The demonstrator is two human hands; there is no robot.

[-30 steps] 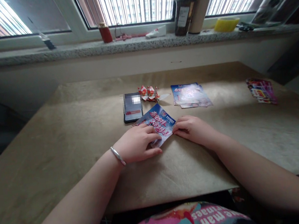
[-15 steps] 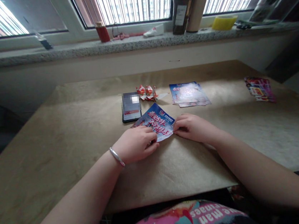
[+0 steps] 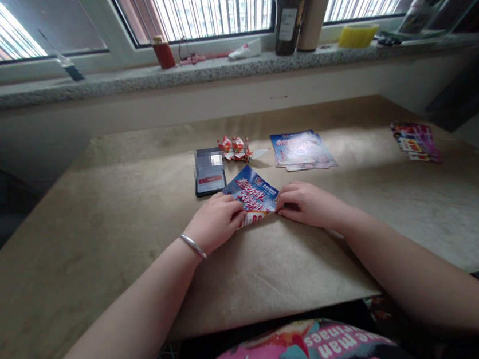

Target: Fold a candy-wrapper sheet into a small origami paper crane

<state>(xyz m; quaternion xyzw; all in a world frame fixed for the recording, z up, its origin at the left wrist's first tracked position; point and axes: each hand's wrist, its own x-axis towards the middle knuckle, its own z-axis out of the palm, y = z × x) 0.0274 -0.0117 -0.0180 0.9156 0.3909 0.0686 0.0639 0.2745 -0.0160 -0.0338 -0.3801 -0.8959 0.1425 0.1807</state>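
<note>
- Blue glossy paper leaflet (image 3: 253, 192) with red and white lettering lies turned cornerwise on the tan fibreboard table (image 3: 98, 230), straight ahead of the person and between the two hands; its near corner is bent up and shows a pale underside
- Left hand (image 3: 216, 221), a thin silver bangle (image 3: 193, 246) on its wrist, has its fingers curled in and closed on the leaflet's near left edge, knuckles up
- Right hand (image 3: 307, 203) rests low on the table with its fingertips pinched together on the leaflet's right corner, the other fingers folded under
- Black smartphone (image 3: 210, 176) lies flat just beyond the left hand, touching or nearly touching the leaflet's far left edge; its screen is blurred
- Small folded figure of red and white paper (image 3: 236, 149) sits just behind the phone's right corner
- Loose stack of blue printed leaflets (image 3: 302, 150) lies to the right of the folded figure, apart from the held sheet
- Small pile of magenta printed leaflets (image 3: 417, 142) lies well off to the right, near the table's edge
- Grey speckled stone windowsill (image 3: 124, 81) runs behind the table under barred windows, and carries a small red cylinder (image 3: 163, 52), a dark brown jar (image 3: 287, 21) and a yellow roll of tape (image 3: 357, 35)
</note>
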